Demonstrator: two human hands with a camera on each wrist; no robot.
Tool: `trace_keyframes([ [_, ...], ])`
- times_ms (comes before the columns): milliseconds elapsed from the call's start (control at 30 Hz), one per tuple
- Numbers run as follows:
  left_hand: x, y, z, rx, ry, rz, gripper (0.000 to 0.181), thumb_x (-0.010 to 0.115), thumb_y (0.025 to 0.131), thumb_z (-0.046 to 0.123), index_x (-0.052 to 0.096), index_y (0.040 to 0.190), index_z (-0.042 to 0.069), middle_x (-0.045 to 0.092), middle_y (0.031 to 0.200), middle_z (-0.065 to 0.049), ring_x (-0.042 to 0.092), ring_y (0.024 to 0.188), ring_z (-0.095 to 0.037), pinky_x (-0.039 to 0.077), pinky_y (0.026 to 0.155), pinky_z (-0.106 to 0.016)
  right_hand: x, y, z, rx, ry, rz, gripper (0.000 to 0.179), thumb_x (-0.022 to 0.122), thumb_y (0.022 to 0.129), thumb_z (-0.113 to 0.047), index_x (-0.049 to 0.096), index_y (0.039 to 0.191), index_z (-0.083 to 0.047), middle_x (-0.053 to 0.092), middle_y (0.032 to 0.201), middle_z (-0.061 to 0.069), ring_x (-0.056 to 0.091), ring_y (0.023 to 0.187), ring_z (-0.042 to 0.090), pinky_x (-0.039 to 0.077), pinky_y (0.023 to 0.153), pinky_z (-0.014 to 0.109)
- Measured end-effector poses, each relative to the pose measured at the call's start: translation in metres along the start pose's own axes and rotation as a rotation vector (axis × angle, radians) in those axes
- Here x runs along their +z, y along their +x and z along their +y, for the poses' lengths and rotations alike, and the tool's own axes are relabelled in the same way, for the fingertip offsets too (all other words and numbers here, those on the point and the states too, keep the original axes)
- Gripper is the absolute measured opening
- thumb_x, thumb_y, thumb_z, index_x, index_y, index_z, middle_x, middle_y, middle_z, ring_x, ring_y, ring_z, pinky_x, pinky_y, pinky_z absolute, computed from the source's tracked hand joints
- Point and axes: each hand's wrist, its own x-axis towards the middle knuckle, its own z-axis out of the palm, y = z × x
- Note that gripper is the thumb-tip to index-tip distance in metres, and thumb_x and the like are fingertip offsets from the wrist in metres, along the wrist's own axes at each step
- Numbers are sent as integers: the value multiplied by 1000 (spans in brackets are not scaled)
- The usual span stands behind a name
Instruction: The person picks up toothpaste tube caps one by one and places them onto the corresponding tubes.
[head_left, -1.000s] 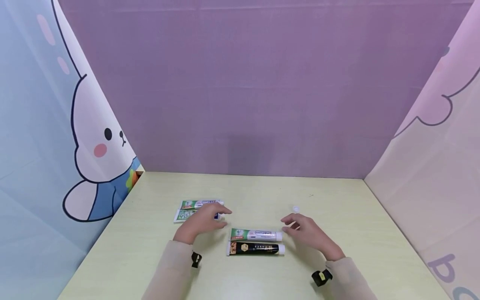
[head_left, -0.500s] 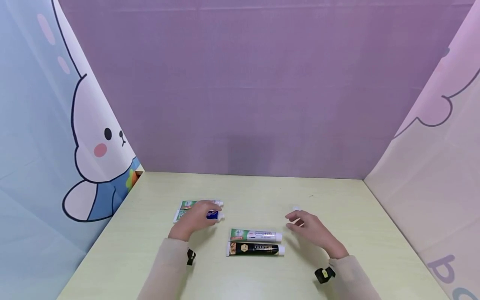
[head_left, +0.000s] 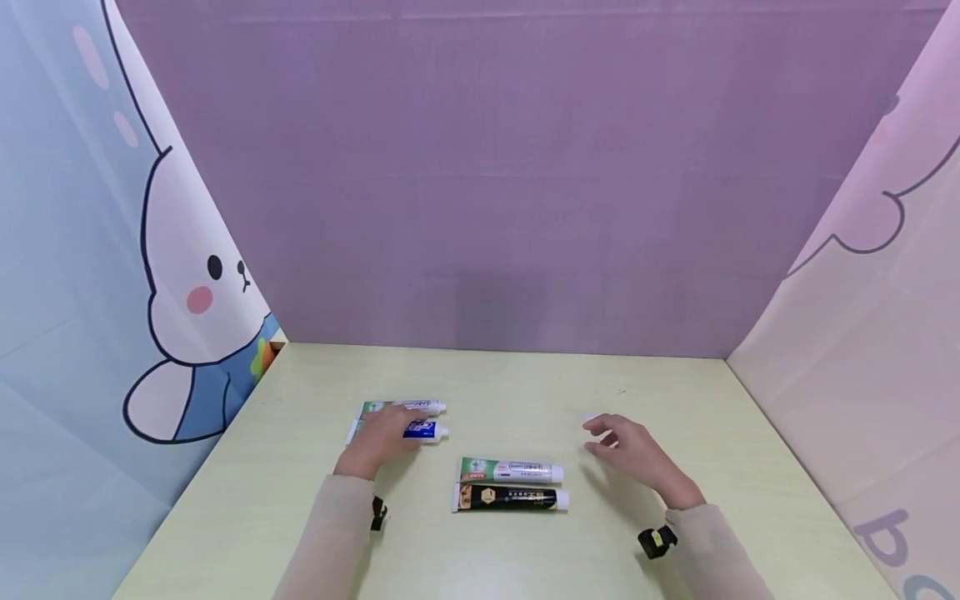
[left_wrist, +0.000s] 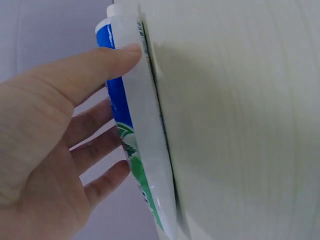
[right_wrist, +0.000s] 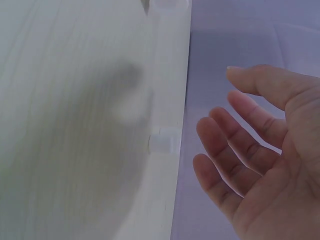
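My left hand (head_left: 378,442) straddles a blue, white and green toothpaste tube (head_left: 423,430) lying on the table at the left. In the left wrist view, the thumb lies along the white side of this toothpaste tube (left_wrist: 142,110), and the other fingers reach to its far side. A narrow white tip shows at its end. Just behind it lies a green and white tube (head_left: 420,407), partly covered by the hand. My right hand (head_left: 630,454) hovers at the right, fingers loosely bent and holding nothing. Near its fingertips sits a small whitish cap-like piece (right_wrist: 164,140).
At the middle front, a green and white tube (head_left: 517,472) and a black tube (head_left: 510,498) lie side by side with broad white caps. Another whitish piece (right_wrist: 170,4) shows in the right wrist view. A purple backdrop (head_left: 495,208) stands behind the table (head_left: 480,558); printed cloths flank it.
My left hand has moved left from beside the tubes onto the blue, white and green one. The right hand has drawn a little to the right, away from the middle tubes.
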Motion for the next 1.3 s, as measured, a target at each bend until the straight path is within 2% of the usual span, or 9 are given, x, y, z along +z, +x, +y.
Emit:
trace_keyframes([
  [233,4,0,-5,-29,19,-5,50,83,83,14,68,131,13,67,124,-14,62,113,-35,47,96,-55,-2,2,10,29,-38,2,30,73,92,-11,67,119,1,67,113,18,64,87,22,54,73,30],
  [567,5,-2,-8,11,44,37,46,83,83,15,68,127,13,67,119,-16,64,107,-34,49,92,-56,-7,4,16,46,-71,-2,28,72,92,-9,67,117,1,66,114,17,62,93,26,53,76,39],
  [833,4,-4,-8,13,-46,28,43,79,87,10,66,127,13,64,119,-17,62,108,-33,51,92,-50,-6,5,21,90,-69,-6,28,72,92,-9,67,118,0,64,119,16,61,99,32,52,79,43],
  [1300,-1,-6,-11,4,-123,-5,48,75,91,11,61,137,13,57,135,-20,56,119,-36,47,98,-54,1,9,31,160,-26,-25,29,72,90,-5,67,118,0,64,119,17,63,98,29,54,75,39],
])
